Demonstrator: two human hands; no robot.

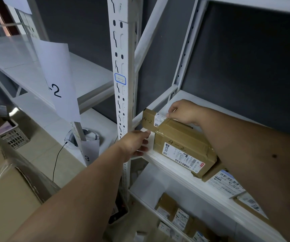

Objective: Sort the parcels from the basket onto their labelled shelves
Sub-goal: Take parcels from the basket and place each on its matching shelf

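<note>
Shelving in white metal fills the view, and its slotted upright post (121, 88) serves as the landmark. Right of the post runs a shelf (160, 158) carrying a brown parcel (184, 145) marked "4-2", taped and labelled, lying flat near the front edge. A second parcel (151, 119), also marked "4-2", lies behind it, closer to the post. More labelled parcels (177, 215) sit on the shelf below. Left of the post hangs a paper sign (58, 81) ending in "-2", and far left, lower down, stands a grey basket (15, 135). The right hand (182, 111) rests on the rear parcel, fingers curled over its top. The left hand (137, 142), fingers straight, touches the shelf just right of the post.
</note>
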